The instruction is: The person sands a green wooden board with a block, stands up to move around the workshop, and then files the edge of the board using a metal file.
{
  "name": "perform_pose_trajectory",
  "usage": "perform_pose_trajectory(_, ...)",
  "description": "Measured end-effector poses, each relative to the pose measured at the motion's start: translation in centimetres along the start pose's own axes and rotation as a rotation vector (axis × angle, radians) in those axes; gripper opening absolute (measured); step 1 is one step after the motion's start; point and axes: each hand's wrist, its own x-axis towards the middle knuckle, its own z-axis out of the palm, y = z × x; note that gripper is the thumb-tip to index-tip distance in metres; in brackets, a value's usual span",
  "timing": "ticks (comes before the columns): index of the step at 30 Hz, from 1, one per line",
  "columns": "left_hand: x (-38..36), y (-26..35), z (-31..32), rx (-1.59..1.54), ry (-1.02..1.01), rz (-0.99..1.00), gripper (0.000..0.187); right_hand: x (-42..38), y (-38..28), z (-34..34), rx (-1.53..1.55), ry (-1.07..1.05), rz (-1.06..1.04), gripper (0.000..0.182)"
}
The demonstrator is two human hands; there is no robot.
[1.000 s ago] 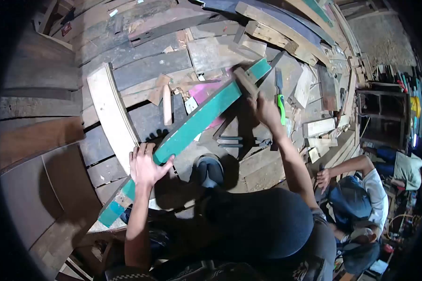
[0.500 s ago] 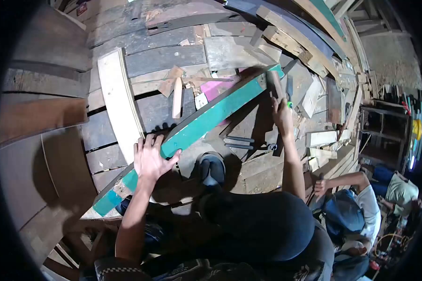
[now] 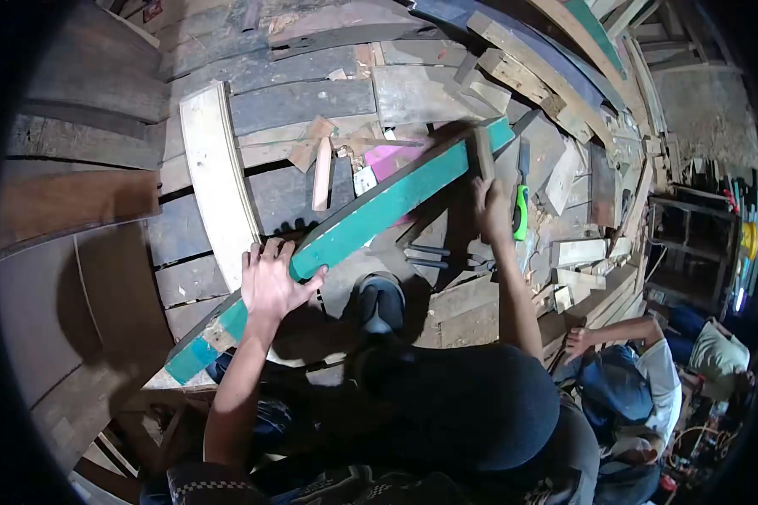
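Note:
A long beam (image 3: 387, 209) with a green painted face lies diagonally across my lap side of the work area. My left hand (image 3: 271, 284) grips it left of the middle, fingers over the upper edge and thumb along the green face. My right hand (image 3: 493, 210) is closed around the lower end of a short wooden bar (image 3: 482, 153), which crosses the beam close to its far right end. Right beside that hand lies a tool with a bright green handle (image 3: 520, 214) and a dark blade. Dark metal rods (image 3: 428, 256) lie below the beam.
A pale curved plank (image 3: 215, 181) stretches behind my left hand. Wood offcuts (image 3: 322, 172) and a pink piece (image 3: 389, 160) lie beyond the beam. Long timbers (image 3: 539, 84) are stacked at the upper right. Another person (image 3: 627, 379) sits at the lower right.
My right hand and the wooden bar have shifted left along the beam, uncovering the green-handled tool. My left hand keeps its hold on the beam.

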Motion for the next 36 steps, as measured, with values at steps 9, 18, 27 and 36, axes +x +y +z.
perform_pose_trajectory(9,-0.3,0.1,0.1,-0.029,0.032,-0.003,0.073,2.5,2.4,0.2,-0.17,0.137,-0.01,0.045)
perform_pose_trajectory(18,0.0,-0.2,0.5,-0.041,0.052,0.033,0.072,0.3,2.5,-0.1,-0.144,-0.019,-0.089,0.047)
perform_pose_trajectory(27,0.1,0.2,-0.1,-0.112,0.085,0.016,0.066,-7.3,-4.5,-0.1,-0.1,-0.338,-0.283,0.04)
perform_pose_trajectory(36,0.2,-0.1,0.2,-0.098,0.08,0.043,0.063,-8.0,-4.6,1.8,-0.04,-0.281,-0.304,0.045)
